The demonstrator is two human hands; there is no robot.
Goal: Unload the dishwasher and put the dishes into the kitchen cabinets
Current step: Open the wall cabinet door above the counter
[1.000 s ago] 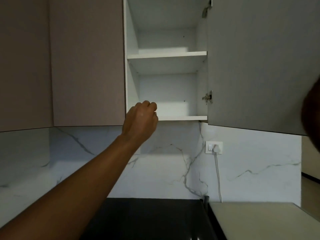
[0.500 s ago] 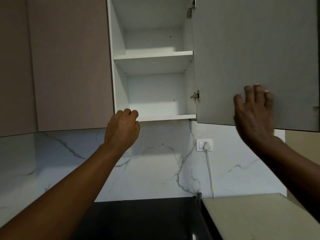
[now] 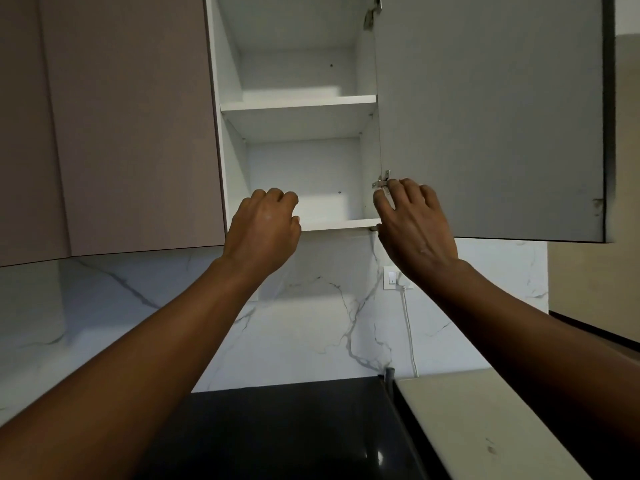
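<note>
cabinet inside point(image 3: 304, 174): white board, smooth and matt, as are its two shelves
open door point(image 3: 485, 116): pale grey board, matt, with dark scuffs near its lower outer corner
hinge point(image 3: 382, 181): bare shiny metal, on the open door's inner edge
closed doors point(image 3: 131, 126): left of the cabinet, dusty pink-brown, flat matt
wall point(image 3: 311, 323): below the cabinet, white marble-look with grey veins, smooth, faint sheen
worktop point(image 3: 284, 431): below the wall, black and glossy, catching small glints
counter point(image 3: 485, 420): right of the worktop, cream, matt, a few small marks
socket point(image 3: 393, 278): white plastic, with a white cord
</note>
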